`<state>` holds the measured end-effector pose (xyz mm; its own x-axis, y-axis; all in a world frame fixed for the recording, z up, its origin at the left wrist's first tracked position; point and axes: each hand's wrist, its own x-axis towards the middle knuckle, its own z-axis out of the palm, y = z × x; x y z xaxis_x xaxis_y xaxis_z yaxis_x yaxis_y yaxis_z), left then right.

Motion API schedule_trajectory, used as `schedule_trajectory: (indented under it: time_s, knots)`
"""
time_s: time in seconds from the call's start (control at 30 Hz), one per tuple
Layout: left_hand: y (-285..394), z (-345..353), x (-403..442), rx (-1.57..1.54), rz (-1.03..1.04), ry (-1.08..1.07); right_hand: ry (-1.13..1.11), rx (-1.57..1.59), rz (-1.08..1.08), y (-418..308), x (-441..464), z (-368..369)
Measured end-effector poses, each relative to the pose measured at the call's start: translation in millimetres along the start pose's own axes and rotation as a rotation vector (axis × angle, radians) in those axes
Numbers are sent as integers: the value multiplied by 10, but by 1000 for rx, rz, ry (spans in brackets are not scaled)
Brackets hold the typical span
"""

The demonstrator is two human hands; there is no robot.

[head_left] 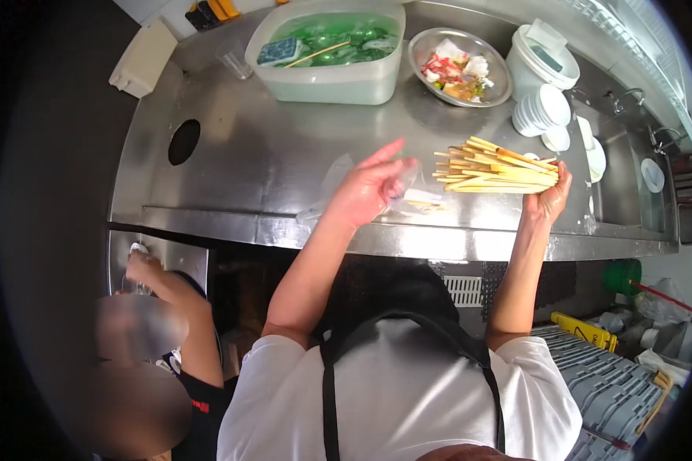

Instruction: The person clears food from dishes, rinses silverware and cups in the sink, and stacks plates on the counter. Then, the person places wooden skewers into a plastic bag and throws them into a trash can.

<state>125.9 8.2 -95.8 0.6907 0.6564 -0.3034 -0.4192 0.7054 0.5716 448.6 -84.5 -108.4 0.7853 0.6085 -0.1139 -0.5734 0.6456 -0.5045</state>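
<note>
A thick bundle of pale wooden chopsticks [492,169] lies sideways in my right hand [547,196], whose fingers close around the ends on the right. The sticks point left, above the steel counter. My left hand [367,188] is raised to the left of the bundle, apart from it. Its index finger stretches out and the other fingers are loosely bent and a little blurred. Beside and behind that hand lies a crumpled clear plastic bag [332,178]; whether the hand touches it I cannot tell. A few loose chopsticks [427,204] rest on the counter between my hands.
Along the steel counter [231,154] stand a tub [331,91] of green soapy water with a sponge [279,51], a metal bowl [484,96] of food scraps, a white bucket [527,65] and stacked white bowls [542,110]. A sink [619,180] is at right. Another person [196,330] works at lower left.
</note>
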Motion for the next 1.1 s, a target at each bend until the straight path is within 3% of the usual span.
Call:
schedule_trajectory:
  time_s: [0.13,0.23,0.6,0.83,1.1]
  knots:
    - [-189,124,269,272,-67,117,4,-40,-79,-153,238,-255]
    - [-194,440,339,317,29,145,45,-171,-157,-106,364,-489]
    - [-486,1310,597,405,142,48,72,-136,-88,-181,713,-389]
    - [-606,1443,560,388,224,58,56,-108,-92,-371,925,-270]
    - [-685,1375,649,426,359,76,-8,-137,-62,-10,680,-395]
